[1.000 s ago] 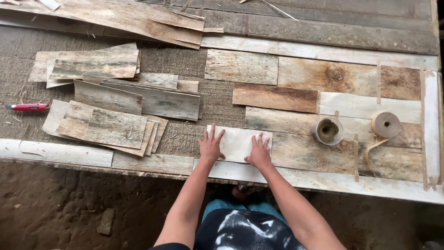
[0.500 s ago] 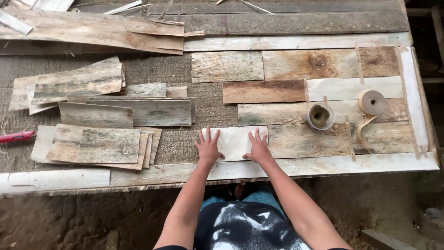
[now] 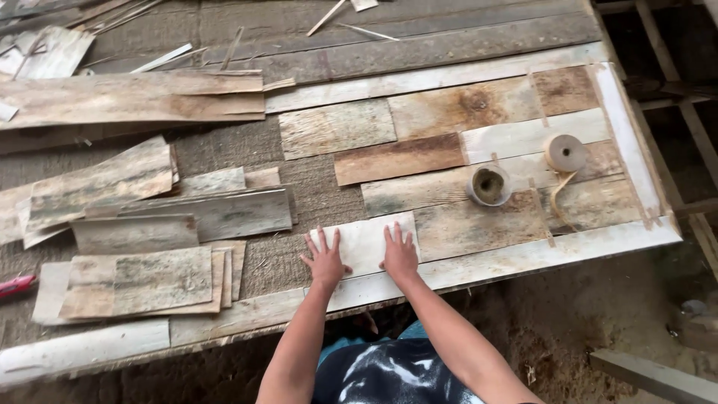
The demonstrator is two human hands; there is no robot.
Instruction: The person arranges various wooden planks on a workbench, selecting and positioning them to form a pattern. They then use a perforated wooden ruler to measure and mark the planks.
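Note:
Both my hands lie flat, palms down, on a pale rectangular veneer sheet [image 3: 362, 238] near the front edge of the workbench. My left hand [image 3: 324, 259] covers its left end with fingers spread. My right hand [image 3: 399, 253] presses its right end. The pale sheet butts against a row of weathered veneer pieces [image 3: 479, 224] laid edge to edge to its right. Neither hand grips anything.
Two rolls of brown tape stand on the laid pieces, one hollow-side up [image 3: 489, 185], one [image 3: 565, 152] with a loose tail. Stacks of loose veneer sheets [image 3: 138, 280] lie at left. A red tool [image 3: 15, 285] sits at the far left edge. Dirt floor lies below.
The view has swung so the bench sits tilted and shifted left. My hands stay flat on the pale sheet, which looks slid slightly towards the laid pieces.

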